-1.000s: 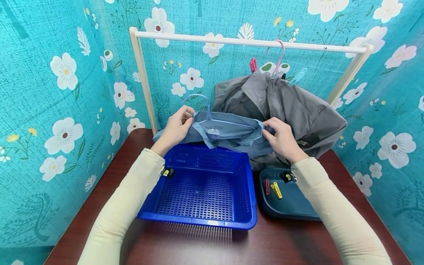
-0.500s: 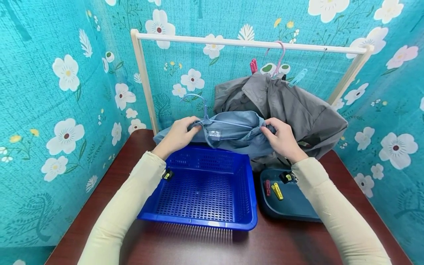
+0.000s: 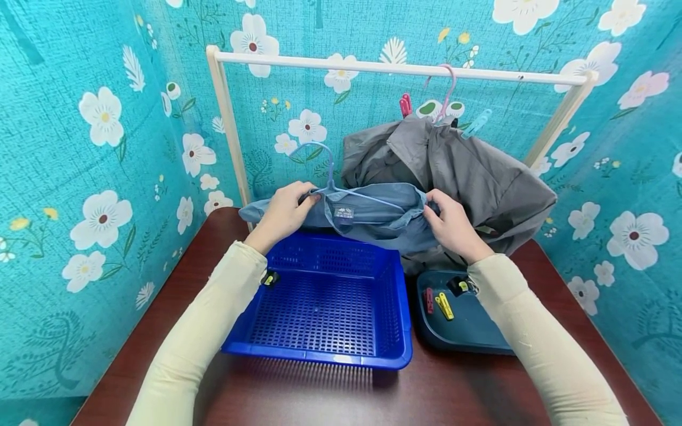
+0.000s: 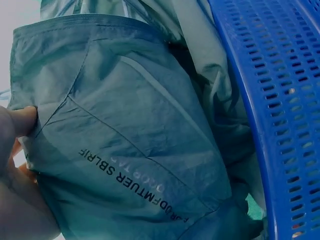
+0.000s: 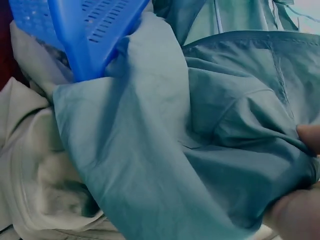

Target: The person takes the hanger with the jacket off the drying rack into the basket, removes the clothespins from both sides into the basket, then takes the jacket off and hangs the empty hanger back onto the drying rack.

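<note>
A thin blue hanger (image 3: 331, 171) sits inside the neck opening of a blue-grey jacket (image 3: 380, 235), its hook standing up above the cloth. At the left of the neckline my left hand (image 3: 285, 214) pinches the fabric between thumb and fingers. My right hand (image 3: 453, 225) pinches the right shoulder side. A small label (image 3: 343, 213) shows inside the neck. Printed black lettering (image 4: 132, 177) runs across the cloth in the left wrist view. The jacket hangs over the back rim of a blue perforated basket (image 3: 319, 359), and its lower part is hidden.
Behind, a wooden rack (image 3: 373, 66) holds a grey jacket (image 3: 474, 171) on a pink hanger (image 3: 450, 89), with red (image 3: 406, 105) and light-blue clothespins (image 3: 477, 123). At right, a dark tray (image 3: 479, 340) holds a red (image 3: 428, 300) and a yellow clothespin (image 3: 444, 306).
The hanger's hook has tilted and risen slightly. My left hand has regripped the neckline, which now lies wider around the hanger with its label plainly visible. My right hand has barely moved.
</note>
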Demonstrator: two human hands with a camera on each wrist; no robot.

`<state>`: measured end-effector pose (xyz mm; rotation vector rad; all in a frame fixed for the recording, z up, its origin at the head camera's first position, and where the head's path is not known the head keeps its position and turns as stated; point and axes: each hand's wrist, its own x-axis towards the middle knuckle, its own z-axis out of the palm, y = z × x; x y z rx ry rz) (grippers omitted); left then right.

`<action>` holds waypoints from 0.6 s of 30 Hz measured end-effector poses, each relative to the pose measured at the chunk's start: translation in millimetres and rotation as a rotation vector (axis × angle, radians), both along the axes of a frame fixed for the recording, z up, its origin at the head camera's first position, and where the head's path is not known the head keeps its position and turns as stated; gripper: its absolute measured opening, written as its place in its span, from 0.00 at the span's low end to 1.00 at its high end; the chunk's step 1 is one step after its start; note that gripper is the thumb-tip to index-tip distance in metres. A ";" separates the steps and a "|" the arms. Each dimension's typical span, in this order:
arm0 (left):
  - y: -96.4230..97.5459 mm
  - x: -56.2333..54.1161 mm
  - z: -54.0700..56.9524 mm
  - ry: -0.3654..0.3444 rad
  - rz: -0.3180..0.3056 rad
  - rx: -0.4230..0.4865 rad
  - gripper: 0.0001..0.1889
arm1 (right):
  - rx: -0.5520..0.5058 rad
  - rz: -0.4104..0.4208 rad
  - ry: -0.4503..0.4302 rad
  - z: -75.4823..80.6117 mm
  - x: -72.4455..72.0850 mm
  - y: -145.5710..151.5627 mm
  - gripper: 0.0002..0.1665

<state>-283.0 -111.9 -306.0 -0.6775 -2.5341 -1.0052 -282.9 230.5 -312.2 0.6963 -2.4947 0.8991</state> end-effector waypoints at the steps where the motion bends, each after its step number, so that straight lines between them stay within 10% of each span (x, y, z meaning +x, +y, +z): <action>1: 1.0 0.4 0.1 0.007 0.001 -0.007 0.10 | -0.004 0.001 -0.006 -0.4 -0.1 -0.1 0.04; 11: 4.2 -1.0 -3.9 0.070 0.027 0.018 0.09 | 0.057 -0.084 -0.047 1.6 4.9 -7.6 0.04; 18: 3.8 -0.4 -3.2 -0.023 -0.039 0.022 0.10 | -0.007 -0.086 -0.105 -1.2 6.5 0.2 0.06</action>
